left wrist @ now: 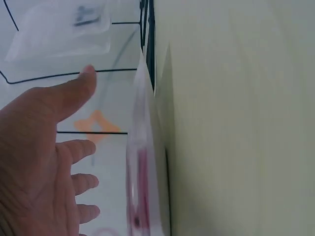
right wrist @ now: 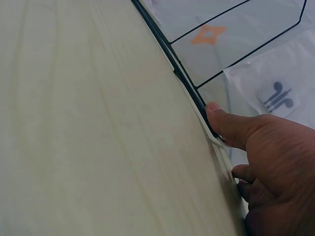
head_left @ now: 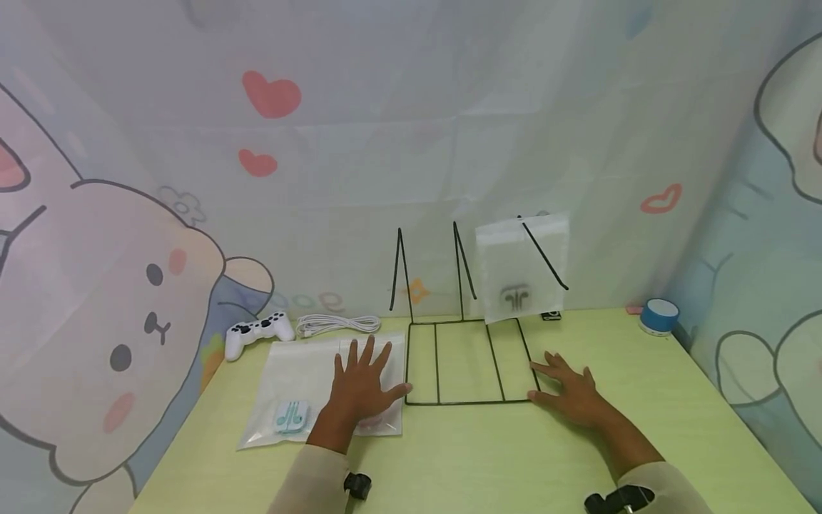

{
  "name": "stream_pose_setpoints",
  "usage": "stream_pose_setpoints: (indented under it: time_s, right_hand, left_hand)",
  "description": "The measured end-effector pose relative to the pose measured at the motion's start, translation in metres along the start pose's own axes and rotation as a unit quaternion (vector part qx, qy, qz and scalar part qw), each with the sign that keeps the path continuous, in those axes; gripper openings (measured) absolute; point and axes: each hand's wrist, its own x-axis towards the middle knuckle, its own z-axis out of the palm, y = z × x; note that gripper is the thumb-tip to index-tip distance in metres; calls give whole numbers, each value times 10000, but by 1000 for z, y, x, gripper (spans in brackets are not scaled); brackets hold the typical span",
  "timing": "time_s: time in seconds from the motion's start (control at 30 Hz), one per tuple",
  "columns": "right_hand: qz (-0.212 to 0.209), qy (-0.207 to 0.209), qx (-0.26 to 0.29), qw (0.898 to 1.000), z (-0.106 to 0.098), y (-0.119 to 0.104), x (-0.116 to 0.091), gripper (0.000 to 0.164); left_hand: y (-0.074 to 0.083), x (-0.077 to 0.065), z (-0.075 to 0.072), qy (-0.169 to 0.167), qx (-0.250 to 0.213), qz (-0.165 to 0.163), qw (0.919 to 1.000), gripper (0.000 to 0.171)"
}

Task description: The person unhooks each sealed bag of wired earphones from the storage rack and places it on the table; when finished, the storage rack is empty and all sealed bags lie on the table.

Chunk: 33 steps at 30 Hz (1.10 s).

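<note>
A black wire rack (head_left: 469,404) with upright hooks stands on the table in the head view. From its right-hand hook hangs a small translucent bag (head_left: 546,257) holding dark earphones. My left hand (head_left: 362,391) spreads its fingers over a larger clear bag (head_left: 292,364) lying left of the rack; the thumb points toward the rack's side wire. Inside that bag is a white case with teal earphones (head_left: 292,417), plus something pinkish partly hidden by the hand. At the rack's front right corner, my right hand (head_left: 574,395) touches the frame with its thumb (right wrist: 212,110), fingers loosely extended.
Behind the clear bag lie a white game controller (head_left: 260,333) and a coiled white cable (head_left: 337,324). A blue and white round container (head_left: 659,316) stands at the back right, near a small pink item (head_left: 634,310). A patterned curtain (head_left: 359,164) backs the table.
</note>
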Motion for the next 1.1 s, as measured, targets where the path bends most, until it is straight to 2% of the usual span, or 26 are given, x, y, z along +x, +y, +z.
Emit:
stream_pose_setpoints:
  time_s: [0.23,0.43,0.7,0.97,1.1]
  right_hand:
    - [-34,-7,47,10000,-3,-1,0,69]
    - [-84,-10,16,10000,-3,-1,1,69]
    - [-85,-24,40,10000,-1,1,0,69]
    - [-43,24,47,10000,-1,1,-1,69]
    - [-72,-6,81,9999,-1,0,-1,68]
  left_hand:
    - [25,1,7,-332,-121,-72,9993,93]
    - [45,6,13,-523,86,-153,9985,93]
    - [62,13,30,-462,72,267,9985,90]
    - [76,23,38,-641,131,350,9972,89]
    - [81,25,41,-834,73,469,9954,85]
